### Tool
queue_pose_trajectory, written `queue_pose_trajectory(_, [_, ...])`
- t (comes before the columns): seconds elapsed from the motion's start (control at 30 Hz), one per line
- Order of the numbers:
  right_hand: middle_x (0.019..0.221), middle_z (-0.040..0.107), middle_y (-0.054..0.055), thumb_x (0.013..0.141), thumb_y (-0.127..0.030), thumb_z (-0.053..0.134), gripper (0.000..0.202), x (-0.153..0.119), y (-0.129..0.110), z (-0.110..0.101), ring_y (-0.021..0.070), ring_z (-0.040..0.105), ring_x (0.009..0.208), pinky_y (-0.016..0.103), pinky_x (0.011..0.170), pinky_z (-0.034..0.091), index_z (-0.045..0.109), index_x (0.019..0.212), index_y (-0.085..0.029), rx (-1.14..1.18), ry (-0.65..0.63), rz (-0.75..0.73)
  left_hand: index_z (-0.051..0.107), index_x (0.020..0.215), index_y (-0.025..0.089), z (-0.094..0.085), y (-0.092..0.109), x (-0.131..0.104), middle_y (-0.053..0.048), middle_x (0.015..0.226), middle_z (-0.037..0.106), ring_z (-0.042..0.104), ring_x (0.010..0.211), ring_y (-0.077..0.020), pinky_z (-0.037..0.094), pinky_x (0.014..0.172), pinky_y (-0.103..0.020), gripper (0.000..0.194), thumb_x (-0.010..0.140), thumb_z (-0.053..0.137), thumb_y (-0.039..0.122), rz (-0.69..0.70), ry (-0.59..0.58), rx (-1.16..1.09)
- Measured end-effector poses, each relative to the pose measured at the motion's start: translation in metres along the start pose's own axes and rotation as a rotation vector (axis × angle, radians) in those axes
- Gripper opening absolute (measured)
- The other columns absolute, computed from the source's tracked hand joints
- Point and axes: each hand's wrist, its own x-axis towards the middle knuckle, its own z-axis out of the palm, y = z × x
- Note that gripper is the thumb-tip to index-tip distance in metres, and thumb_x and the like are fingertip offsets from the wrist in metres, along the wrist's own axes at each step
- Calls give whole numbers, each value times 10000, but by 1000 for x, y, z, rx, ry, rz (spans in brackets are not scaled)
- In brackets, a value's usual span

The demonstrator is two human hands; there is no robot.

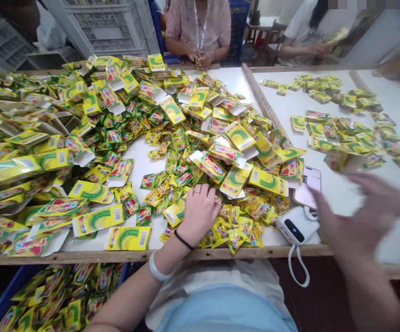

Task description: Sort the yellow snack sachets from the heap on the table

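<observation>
My left hand [201, 212] is palm down at the table's front edge, its fingers curled over a yellow box [175, 212] and small candy packets. My right hand [362, 216], smeared by motion, hangs over the right part of the table beside a phone [308, 186] and a white power bank [297, 226]; its thumb is apart from the fingers. A blurred yellow box [336, 159] lies just beyond it, apart from the fingers. Yellow and green boxes [96, 220] are heaped at the left and centre, around loose green packets [116, 133].
A wooden strip [265, 106] divides the white table. More boxes [345, 133] lie right of it. A blue crate [13, 295] of boxes stands below the front edge. Across the table are a person in pink [200, 27], a person in white [310, 37] and stacked crates [106, 27].
</observation>
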Motion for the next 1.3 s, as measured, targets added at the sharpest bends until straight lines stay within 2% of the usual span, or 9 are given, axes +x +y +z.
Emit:
queue_pose_trajectory(0.03, [1037, 573, 156, 809, -322, 632, 323, -4, -11, 16, 338, 517, 1020, 436, 843, 388, 528, 1074, -171, -58, 67, -18, 545, 1019, 143, 4, -1, 4, -139, 1058, 558, 492, 1003, -286, 386, 827, -427, 272, 857, 501, 357, 20, -18, 79])
queue_pose_trajectory(0.1, [762, 588, 75, 815, -410, 612, 266, -17, -39, 54, 243, 553, 764, 360, 705, 406, 567, 925, -172, -55, -200, -80, 554, 974, 134, 10, -2, 10, -134, 977, 578, 508, 932, -277, 395, 760, -393, 233, 845, 517, 325, 70, -67, 185])
queue_pose_trajectory(0.27, [792, 595, 75, 857, -389, 548, 217, -41, -78, 108, 240, 520, 783, 346, 672, 369, 548, 774, -188, -41, -497, -61, 594, 906, 103, 8, -7, 12, -162, 868, 642, 550, 878, -276, 392, 742, -384, 173, 859, 431, 135, 205, -159, 261])
queue_pose_trajectory(0.4, [757, 571, 40, 890, -306, 504, 152, -38, -68, 94, 194, 514, 735, 322, 667, 395, 542, 782, -206, 382, -475, 46, 604, 1063, 144, -4, -22, 4, -112, 963, 682, 585, 925, -237, 380, 860, -408, 267, 900, 396, 183, 146, -83, -83])
queue_pose_trajectory(0.6, [1161, 562, 57, 785, -339, 662, 175, -23, -75, 84, 214, 534, 1079, 289, 753, 482, 551, 738, -212, 1052, -283, 413, 581, 1147, 155, -1, -17, -20, -76, 1013, 676, 605, 917, -188, 460, 804, -315, 350, 880, 459, 345, -345, 59, -1013])
queue_pose_trajectory(0.73, [781, 626, -2, 781, -349, 671, 194, -23, -86, 91, 148, 605, 759, 268, 685, 488, 533, 768, -213, 1127, -345, 519, 621, 1045, 138, 0, 2, -28, -68, 969, 669, 595, 878, -177, 468, 783, -289, 333, 860, 509, 392, -406, 56, -1270])
queue_pose_trajectory(0.93, [885, 629, 17, 859, -433, 544, 446, -30, -85, 87, 175, 616, 827, 347, 745, 537, 409, 1251, -269, 1158, -545, 558, 654, 964, 163, 2, 15, -18, -87, 1082, 601, 539, 1036, -196, 426, 932, -344, 277, 908, 453, 346, -178, 65, -1127])
queue_pose_trajectory(1.07, [1218, 511, 61, 923, -441, 419, 355, -35, -83, 82, 188, 501, 1129, 341, 968, 435, 450, 1227, -262, 961, -420, 429, 581, 1101, 216, 6, 31, -16, -85, 1177, 514, 434, 1155, -194, 354, 1026, -398, 315, 954, 321, 316, -34, 63, -880])
queue_pose_trajectory(1.3, [1095, 594, 24, 836, -430, 579, 306, -24, -81, 76, 103, 555, 635, 208, 482, 457, 475, 1079, -276, 1394, -494, 768, 540, 1101, 196, 6, 39, -8, -106, 1197, 424, 382, 1176, -206, 338, 1038, -416, 283, 954, 315, 285, -12, 160, -698])
